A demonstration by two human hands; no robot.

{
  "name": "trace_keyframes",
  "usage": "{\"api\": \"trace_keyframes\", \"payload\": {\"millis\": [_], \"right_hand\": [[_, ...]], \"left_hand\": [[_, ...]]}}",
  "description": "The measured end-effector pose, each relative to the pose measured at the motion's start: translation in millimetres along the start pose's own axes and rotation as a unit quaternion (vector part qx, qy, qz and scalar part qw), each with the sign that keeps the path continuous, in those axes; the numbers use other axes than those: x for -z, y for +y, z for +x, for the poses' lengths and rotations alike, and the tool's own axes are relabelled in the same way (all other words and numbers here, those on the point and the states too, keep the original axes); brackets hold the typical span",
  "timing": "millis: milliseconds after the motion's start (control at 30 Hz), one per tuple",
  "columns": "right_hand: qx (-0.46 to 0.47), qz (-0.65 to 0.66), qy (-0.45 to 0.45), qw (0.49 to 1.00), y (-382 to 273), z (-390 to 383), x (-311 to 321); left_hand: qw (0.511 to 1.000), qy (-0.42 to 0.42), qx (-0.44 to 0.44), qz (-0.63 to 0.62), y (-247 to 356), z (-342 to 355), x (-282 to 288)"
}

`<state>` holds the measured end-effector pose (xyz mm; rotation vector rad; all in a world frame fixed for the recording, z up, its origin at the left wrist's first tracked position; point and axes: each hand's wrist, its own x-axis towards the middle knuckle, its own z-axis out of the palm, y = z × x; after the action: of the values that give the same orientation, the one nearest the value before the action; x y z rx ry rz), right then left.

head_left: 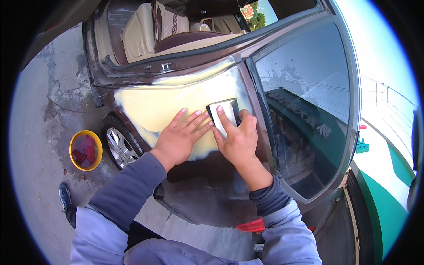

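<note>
A pale yellow patch of body filler [168, 104] covers the rear side panel of a brown car [198, 185]. My right hand [238, 132] grips a sanding block [224, 115] with a white top and dark sides, which rests against the right part of the patch. Thumb and fingers spread over the block; its underside is hidden. My left hand [181, 137] lies flat on the filler just left of the block, fingers stretched out, holding nothing.
A yellow bucket [100, 152] with water and something red inside stands on the concrete ground [48, 141], near the rear wheel [121, 145]. Above the panel is the open door frame with beige seats [140, 33]. The rear window [304, 106] lies right; a red tail light [251, 226] sits low.
</note>
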<state>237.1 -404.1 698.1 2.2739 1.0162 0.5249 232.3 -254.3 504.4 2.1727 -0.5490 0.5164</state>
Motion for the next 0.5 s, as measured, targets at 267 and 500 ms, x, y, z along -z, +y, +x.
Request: {"api": "trace_keyframes", "payload": {"millis": [267,500], "right_hand": [[-0.067,-0.025,0.056,0.996,16,-8,6],[-0.15,-0.053,0.13,0.979,19,-3,4]], "left_hand": [[0.999,0.039,-0.006,0.023,2,-1,4],[0.999,0.035,-0.003,-0.001,3,-1,6]]}}
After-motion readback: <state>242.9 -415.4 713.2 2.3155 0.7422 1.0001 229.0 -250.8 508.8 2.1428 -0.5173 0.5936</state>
